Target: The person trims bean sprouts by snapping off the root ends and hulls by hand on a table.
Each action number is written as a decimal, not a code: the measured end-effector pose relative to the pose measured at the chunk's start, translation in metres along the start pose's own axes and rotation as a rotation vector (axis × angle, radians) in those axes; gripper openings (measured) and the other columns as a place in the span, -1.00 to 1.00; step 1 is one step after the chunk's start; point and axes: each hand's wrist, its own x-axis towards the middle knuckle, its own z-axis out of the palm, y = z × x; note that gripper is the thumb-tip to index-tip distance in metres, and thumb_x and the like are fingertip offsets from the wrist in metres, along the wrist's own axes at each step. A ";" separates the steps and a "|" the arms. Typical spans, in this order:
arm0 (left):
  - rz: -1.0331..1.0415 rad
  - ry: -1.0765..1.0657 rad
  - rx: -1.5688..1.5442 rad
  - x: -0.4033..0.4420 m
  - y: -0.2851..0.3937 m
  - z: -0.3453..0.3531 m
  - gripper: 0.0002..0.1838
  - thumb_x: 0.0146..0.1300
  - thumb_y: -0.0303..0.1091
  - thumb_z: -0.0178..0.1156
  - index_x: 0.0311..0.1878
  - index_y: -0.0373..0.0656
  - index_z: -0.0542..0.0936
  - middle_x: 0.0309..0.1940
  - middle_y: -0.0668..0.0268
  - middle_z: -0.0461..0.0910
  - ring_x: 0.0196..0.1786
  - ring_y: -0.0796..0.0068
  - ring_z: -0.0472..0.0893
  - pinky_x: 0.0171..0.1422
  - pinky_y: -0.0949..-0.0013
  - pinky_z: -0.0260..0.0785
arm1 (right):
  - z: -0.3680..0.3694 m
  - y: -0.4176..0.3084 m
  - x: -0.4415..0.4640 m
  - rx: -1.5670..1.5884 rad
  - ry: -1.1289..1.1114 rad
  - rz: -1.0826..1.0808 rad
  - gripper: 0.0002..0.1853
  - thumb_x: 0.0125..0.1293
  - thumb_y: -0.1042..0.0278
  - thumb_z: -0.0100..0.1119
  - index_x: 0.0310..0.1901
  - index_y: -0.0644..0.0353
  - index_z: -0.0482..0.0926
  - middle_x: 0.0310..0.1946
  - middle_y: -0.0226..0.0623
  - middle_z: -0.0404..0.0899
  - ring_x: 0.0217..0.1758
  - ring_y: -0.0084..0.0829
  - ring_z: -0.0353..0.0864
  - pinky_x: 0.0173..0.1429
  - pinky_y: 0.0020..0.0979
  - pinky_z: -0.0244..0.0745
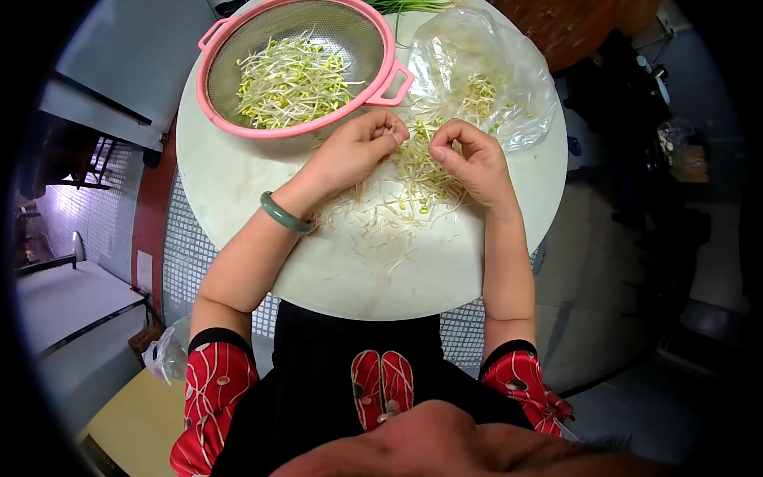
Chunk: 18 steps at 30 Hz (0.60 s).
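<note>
1. Over the round pale table point(381, 290), working at fingertip level on a loose pile of bean sprouts point(425, 181) – likely mid-way through picking over single sprouts, judging by the bent posture of both hands and the thin, root-like scraps point(377, 225) spread nearer the body.
2. With left hand point(359, 157), held at the pile's edge just below the colander handle; fingers curled, tips drawn in toward thumb. Can't tell if gripping a strand – too fine to see.
3. With right hand point(479, 167), held at the other side of the pile; thumb and index brought close as in a pinch, other fingers bent. Can't confirm anything caught between.
4. Around the hands: more sprouts heaped in the pink-rimmed colander point(270, 133), up and to the left; some also inside the clear plastic bag point(531, 115), just beyond the right hand. Near the far table edge, green stalks point(413, 5).
5. For a next move, calls for a light, precise pinch on one thin stem, kept apart from tangled neighbours; could snap or drag others along if pulled hard.
6. Across bag, colander and table, no readable brand, label or writing.
</note>
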 end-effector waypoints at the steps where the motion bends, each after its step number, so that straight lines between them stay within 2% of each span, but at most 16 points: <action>1: -0.031 -0.021 -0.036 0.000 -0.001 0.001 -0.86 0.43 -0.30 0.06 -0.12 -0.16 0.47 -0.51 0.54 0.33 -0.51 0.79 0.25 -0.48 0.62 0.08 | -0.002 0.003 -0.001 0.098 0.037 0.033 -0.88 0.13 0.44 0.32 -0.28 0.19 0.63 -0.41 -0.39 0.54 -0.28 -0.55 0.51 -0.11 -0.52 0.41; 2: -0.065 -0.040 -0.072 0.001 -0.002 0.001 -0.86 0.43 -0.29 0.06 -0.13 -0.15 0.47 -0.53 0.54 0.32 -0.53 0.79 0.23 -0.51 0.63 0.06 | -0.001 0.005 -0.001 0.006 0.052 0.063 -0.85 0.14 0.41 0.31 -0.23 0.18 0.64 -0.37 -0.35 0.55 -0.25 -0.47 0.52 -0.12 -0.47 0.43; 5: -0.077 -0.001 -0.092 0.003 -0.007 -0.003 -0.86 0.43 -0.27 0.07 -0.16 -0.13 0.47 -0.52 0.54 0.34 -0.54 0.78 0.26 -0.53 0.64 0.07 | 0.005 0.007 0.004 -0.470 0.001 -0.110 -0.84 0.15 0.39 0.30 -0.21 0.16 0.65 -0.33 -0.31 0.57 -0.20 -0.35 0.53 -0.07 -0.39 0.44; 6: -0.077 0.013 -0.107 0.003 -0.008 -0.003 -0.86 0.43 -0.26 0.07 -0.17 -0.12 0.47 -0.52 0.54 0.33 -0.54 0.79 0.26 -0.52 0.64 0.07 | 0.006 0.010 0.005 -0.549 -0.005 -0.211 -0.83 0.12 0.40 0.28 -0.22 0.12 0.66 -0.30 -0.28 0.57 -0.12 -0.26 0.52 0.03 -0.30 0.42; 9: -0.074 0.025 -0.134 0.004 -0.007 -0.003 -0.84 0.43 -0.24 0.07 -0.18 -0.12 0.47 -0.52 0.54 0.33 -0.54 0.79 0.26 -0.52 0.66 0.08 | 0.010 0.012 0.002 -0.760 -0.033 -0.294 -0.81 0.07 0.44 0.26 -0.22 0.11 0.67 -0.28 -0.29 0.56 -0.08 -0.25 0.51 0.11 -0.27 0.38; 12: -0.066 -0.010 -0.115 0.005 -0.008 -0.004 -0.84 0.44 -0.24 0.08 -0.16 -0.13 0.48 -0.52 0.54 0.34 -0.54 0.79 0.26 -0.52 0.66 0.09 | 0.008 0.009 0.001 -0.804 -0.074 -0.267 -0.79 0.04 0.47 0.25 -0.23 0.10 0.67 -0.28 -0.30 0.53 -0.06 -0.25 0.48 0.15 -0.24 0.35; 15: -0.062 -0.019 -0.092 0.004 -0.009 -0.004 -0.83 0.44 -0.23 0.08 -0.15 -0.14 0.49 -0.53 0.54 0.34 -0.55 0.79 0.27 -0.52 0.66 0.09 | -0.001 0.005 0.003 -0.726 -0.062 -0.240 -0.82 0.07 0.45 0.28 -0.24 0.10 0.67 -0.30 -0.31 0.55 -0.09 -0.27 0.51 0.10 -0.29 0.39; 18: -0.062 -0.020 -0.074 0.004 -0.007 -0.004 -0.82 0.43 -0.24 0.09 -0.13 -0.15 0.49 -0.53 0.54 0.35 -0.56 0.79 0.27 -0.52 0.66 0.09 | -0.005 0.000 0.002 -0.299 0.065 -0.019 -0.87 0.19 0.44 0.28 -0.21 0.18 0.66 -0.29 -0.35 0.62 -0.14 -0.40 0.58 0.02 -0.41 0.45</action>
